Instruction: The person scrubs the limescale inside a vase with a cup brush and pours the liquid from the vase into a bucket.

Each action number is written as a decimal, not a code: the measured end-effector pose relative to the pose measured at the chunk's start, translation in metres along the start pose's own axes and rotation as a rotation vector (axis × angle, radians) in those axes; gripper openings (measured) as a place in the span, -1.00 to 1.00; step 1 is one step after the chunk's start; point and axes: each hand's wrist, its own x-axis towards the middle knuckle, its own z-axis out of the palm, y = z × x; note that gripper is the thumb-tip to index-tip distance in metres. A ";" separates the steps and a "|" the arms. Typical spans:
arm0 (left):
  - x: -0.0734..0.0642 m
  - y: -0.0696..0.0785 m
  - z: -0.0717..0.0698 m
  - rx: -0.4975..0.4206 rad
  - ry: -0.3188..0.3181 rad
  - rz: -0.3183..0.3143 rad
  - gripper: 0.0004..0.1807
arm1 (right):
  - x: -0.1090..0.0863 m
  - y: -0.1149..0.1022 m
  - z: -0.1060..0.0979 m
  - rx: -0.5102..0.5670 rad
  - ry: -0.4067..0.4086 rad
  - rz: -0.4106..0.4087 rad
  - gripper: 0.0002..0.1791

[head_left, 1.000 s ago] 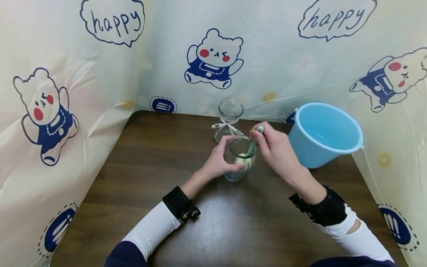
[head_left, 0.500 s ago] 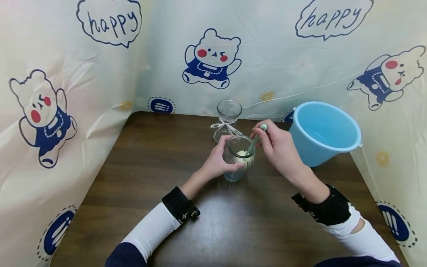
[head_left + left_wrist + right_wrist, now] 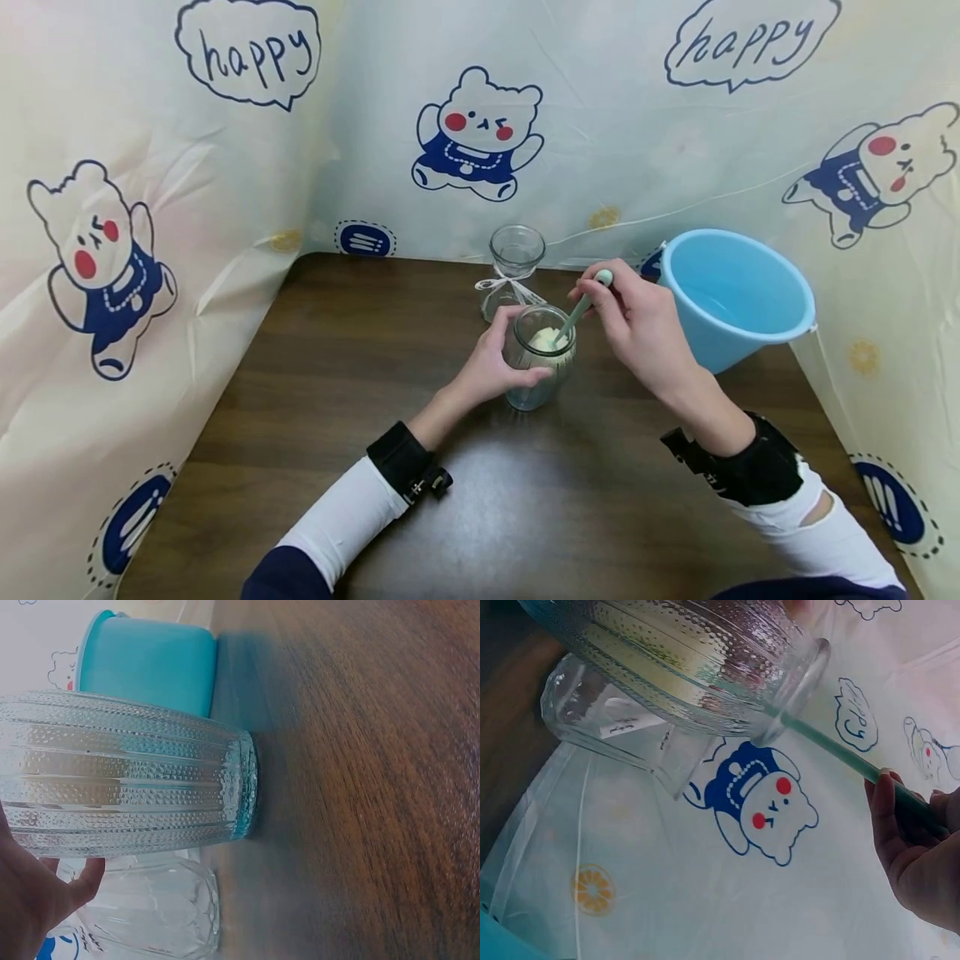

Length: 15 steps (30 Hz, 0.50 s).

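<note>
In the head view my left hand [image 3: 487, 364] grips a ribbed glass jar [image 3: 531, 397] round its side, thumb in front. The jar stands upright on the table. My right hand [image 3: 647, 332] pinches the green handle [image 3: 582, 307] of a bottle brush near its top, beyond the jar's right rim. Its cream, sponge-like head [image 3: 544, 339] is inside the jar, in the upper part. The right wrist view shows the handle [image 3: 841, 752] slanting out of the jar mouth into my curled fingers. In the left wrist view the jar's dotted glass [image 3: 150, 780] blurs the head inside.
A clear glass vase [image 3: 517, 247] with a white ribbon bow stands just behind the jar. To the right is a light blue bucket [image 3: 738, 292]. A brown wooden table [image 3: 360, 358] lies underneath, with a bear-print sheet [image 3: 360, 150] around its back and sides.
My right hand has moved up and to the right with the brush handle, so more handle shows and it leans further right. The left hand and jar hold still.
</note>
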 end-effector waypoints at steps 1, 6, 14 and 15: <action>0.000 0.000 0.000 0.000 0.000 0.001 -0.06 | -0.001 0.001 0.002 0.002 0.000 0.006 -0.84; 0.000 -0.002 0.002 0.006 -0.018 -0.013 -0.04 | -0.010 0.011 0.015 -0.003 -0.015 0.034 -0.84; 0.000 -0.001 0.001 0.001 0.005 -0.013 -0.05 | 0.005 -0.005 -0.005 0.024 0.094 -0.049 -0.89; 0.000 -0.001 0.001 0.000 0.008 -0.014 -0.06 | 0.006 -0.006 -0.006 0.035 0.101 -0.052 -0.89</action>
